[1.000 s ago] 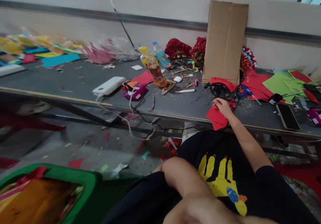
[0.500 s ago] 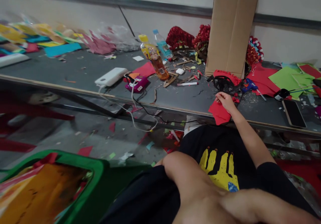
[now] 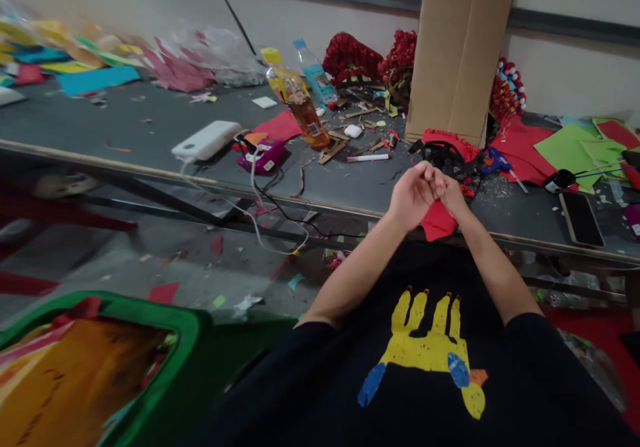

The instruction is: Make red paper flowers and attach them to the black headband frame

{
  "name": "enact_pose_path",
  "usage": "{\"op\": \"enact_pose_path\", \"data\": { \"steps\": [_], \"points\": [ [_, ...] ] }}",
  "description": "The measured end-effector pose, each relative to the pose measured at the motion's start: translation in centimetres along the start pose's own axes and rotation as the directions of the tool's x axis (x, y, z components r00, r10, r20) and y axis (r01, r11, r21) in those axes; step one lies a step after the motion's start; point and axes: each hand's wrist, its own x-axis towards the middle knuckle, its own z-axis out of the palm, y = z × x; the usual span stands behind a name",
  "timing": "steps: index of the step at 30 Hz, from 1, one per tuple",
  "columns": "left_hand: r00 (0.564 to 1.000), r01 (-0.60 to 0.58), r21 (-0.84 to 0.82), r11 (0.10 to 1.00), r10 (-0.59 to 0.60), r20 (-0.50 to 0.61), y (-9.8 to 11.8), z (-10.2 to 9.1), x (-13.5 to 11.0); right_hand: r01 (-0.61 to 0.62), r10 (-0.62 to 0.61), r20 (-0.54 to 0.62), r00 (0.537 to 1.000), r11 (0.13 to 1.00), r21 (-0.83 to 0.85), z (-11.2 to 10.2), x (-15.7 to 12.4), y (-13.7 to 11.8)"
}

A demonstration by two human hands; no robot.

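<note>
Left hand newly joined right hand, red paper beneath

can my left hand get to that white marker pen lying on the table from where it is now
Probably yes. The left hand sits at the table edge against the right hand on the red paper. The white marker pen lies just beyond, with only small scraps between.

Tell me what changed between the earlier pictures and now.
The left hand came up from the lap to the table edge and met the right hand over the red paper; both now touch it. The right hand and red paper stayed at the table edge. The bottle, power bank and cardboard lie as before.
</note>
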Motion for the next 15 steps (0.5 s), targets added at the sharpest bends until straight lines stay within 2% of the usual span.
{"op": "enact_pose_path", "data": {
  "steps": [2,3,4,6,9,15],
  "points": [
    [0.982,0.153,-0.006,0.988,-0.153,-0.107,-1.9,-2.7,4.1,0.018,-0.015,-0.07,0.997,0.999,0.043,0.0,0.2,0.3],
    [0.963,0.204,0.006,0.979,-0.199,-0.179,-2.8,-3.9,5.4,0.028,-0.02,-0.112,0.993,0.998,0.063,0.0,0.3,0.4],
    [0.95,0.227,-0.001,0.974,-0.221,-0.22,-3.5,-5.0,6.1,0.035,-0.024,-0.145,0.989,0.997,0.072,-0.1,0.4,0.5],
    [0.954,0.223,0.002,0.975,-0.217,-0.209,-4.4,-6.4,6.6,0.04,-0.028,-0.177,0.984,0.997,0.068,-0.1,0.5,0.8],
    [0.97,0.185,0.048,0.982,-0.174,-0.167,-4.9,-7.0,6.3,0.038,-0.026,-0.166,0.986,0.997,0.068,-0.2,0.6,0.9],
    [0.979,0.147,0.126,0.981,-0.126,-0.162,-5.0,-6.6,6.4,0.023,-0.023,-0.136,0.99,1.0,-0.001,-0.3,0.5,0.7]
  ]
}}
